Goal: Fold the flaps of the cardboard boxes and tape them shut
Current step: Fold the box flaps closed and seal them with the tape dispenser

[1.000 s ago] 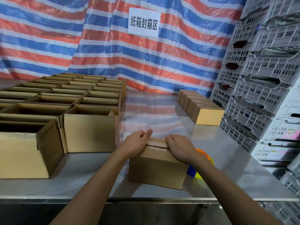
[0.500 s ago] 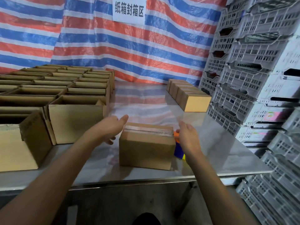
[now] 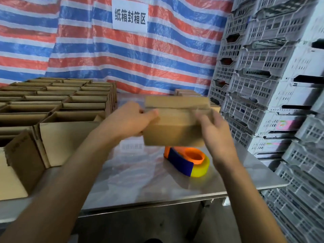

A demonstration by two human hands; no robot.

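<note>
A small closed cardboard box (image 3: 177, 127) hangs in the air above the steel table (image 3: 143, 183), tilted so its taped seam faces me. My left hand (image 3: 130, 121) grips its left end. My right hand (image 3: 214, 132) holds its right end, fingers spread over the front; both are blurred by motion. Under the box on the table lies an orange and blue tape dispenser (image 3: 185, 160) with a yellowish tape roll. Several open boxes (image 3: 68, 135) stand in rows at the left, flaps up.
A row of closed boxes (image 3: 188, 93) sits at the back right of the table, partly hidden behind the lifted box. Stacked grey plastic crates (image 3: 266, 88) wall in the right side. A striped tarpaulin with a white sign (image 3: 130, 15) hangs behind.
The box was resting on the table with my hands at its sides; now both hands have lifted it up and away from me. The tape dispenser behind it is uncovered.
</note>
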